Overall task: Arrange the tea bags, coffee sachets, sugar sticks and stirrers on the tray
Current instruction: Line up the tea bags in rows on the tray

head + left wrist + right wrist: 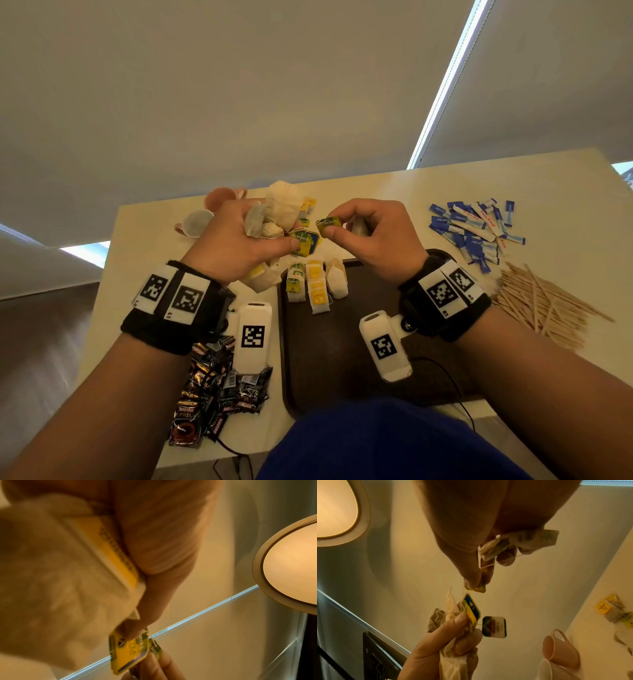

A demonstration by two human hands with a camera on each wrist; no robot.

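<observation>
Pinching one tea-bag tag (pixel 328 222) w/ right hand (pixel 373 236) above tray (pixel 342 359), left hand (pixel 236 240) clutching tangled tea bags (pixel 274 212): pulling could snap strings or drop bunch.

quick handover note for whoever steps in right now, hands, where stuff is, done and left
Left hand grips a bunch of tea bags above the table.
Right hand pinches one yellow-green tag and holds a tea bag.
Done: a few tea bags lie in rows at the tray's far left corner.
Left: the rest of the tea bags, coffee sachets left of the tray, sugar sticks and stirrers to its right.
</observation>
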